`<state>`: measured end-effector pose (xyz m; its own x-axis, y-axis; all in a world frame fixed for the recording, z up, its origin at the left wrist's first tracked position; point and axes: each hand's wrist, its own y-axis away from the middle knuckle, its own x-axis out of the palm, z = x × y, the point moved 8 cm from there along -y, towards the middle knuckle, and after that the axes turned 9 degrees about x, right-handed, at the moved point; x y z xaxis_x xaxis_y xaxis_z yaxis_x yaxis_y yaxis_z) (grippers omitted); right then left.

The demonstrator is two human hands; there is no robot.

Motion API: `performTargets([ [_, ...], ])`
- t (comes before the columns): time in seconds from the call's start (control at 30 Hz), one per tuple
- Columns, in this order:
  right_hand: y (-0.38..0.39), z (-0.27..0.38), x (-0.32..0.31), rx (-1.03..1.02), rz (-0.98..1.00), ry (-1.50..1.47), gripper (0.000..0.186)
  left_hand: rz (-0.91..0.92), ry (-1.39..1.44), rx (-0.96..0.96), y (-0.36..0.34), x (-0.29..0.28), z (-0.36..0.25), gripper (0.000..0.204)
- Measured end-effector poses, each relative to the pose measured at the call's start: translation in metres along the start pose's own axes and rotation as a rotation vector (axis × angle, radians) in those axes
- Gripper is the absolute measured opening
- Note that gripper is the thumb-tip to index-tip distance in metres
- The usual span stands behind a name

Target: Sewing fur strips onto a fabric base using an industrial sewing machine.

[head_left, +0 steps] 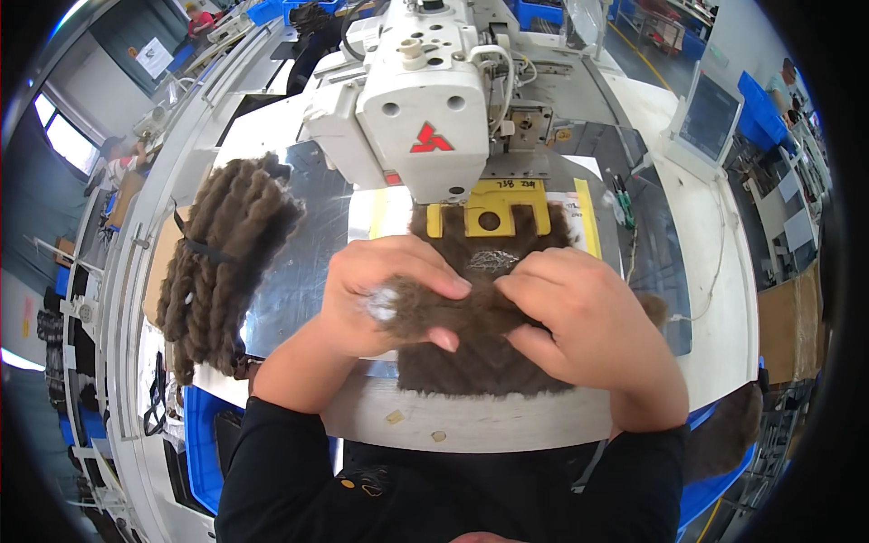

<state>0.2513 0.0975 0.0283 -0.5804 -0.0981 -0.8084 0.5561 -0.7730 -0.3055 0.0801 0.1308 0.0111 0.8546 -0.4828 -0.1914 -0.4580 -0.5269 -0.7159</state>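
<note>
A strip of brown fur fabric [475, 315] is stretched between my two hands. My left hand [371, 290] is closed on its left end, thumb and fingers on either side, and a white patch shows on the fur near the palm. My right hand [584, 312] pinches the other part with bent fingers; its fingertips are partly hidden in the pile. Beneath the hands lies a flat brown fur panel [484, 373], its far edge under a yellow clamp plate [513, 195]. A tangle of pale threads [493, 261] lies on the panel between the hands and the clamp.
The white sewing machine head [421, 113] stands right beyond the hands. A strapped bundle of fur pieces [226, 262] lies at left. Green-handled snips [624, 201] and a screen [704, 113] are at right. Blue bins [204, 443] sit below the table edge.
</note>
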Motion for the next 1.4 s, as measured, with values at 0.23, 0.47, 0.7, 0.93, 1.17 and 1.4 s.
performTargets([
  [0.23,0.003,-0.011,-0.001,0.055,-0.002,0.015,0.022,-0.021,-0.083,-0.05,0.006,0.007,0.006,0.044],
  [0.47,0.002,-0.014,0.0,0.128,0.082,0.151,0.018,-0.112,-0.03,-0.099,0.009,0.003,0.011,0.038],
  [0.7,0.0,0.004,-0.001,0.033,-0.095,-0.119,0.022,-0.022,-0.218,-0.072,0.007,0.019,0.006,0.031],
  [0.93,0.002,0.007,0.001,-0.065,-0.08,-0.138,0.02,0.016,-0.209,0.005,0.006,0.026,-0.003,0.03],
  [1.17,0.002,0.011,-0.004,-0.09,-0.148,-0.048,0.021,0.038,-0.202,0.061,-0.006,0.024,-0.007,0.037],
  [1.4,0.002,0.014,-0.007,-0.067,-0.163,-0.165,0.024,0.052,-0.224,0.044,0.004,0.023,-0.008,0.032],
])
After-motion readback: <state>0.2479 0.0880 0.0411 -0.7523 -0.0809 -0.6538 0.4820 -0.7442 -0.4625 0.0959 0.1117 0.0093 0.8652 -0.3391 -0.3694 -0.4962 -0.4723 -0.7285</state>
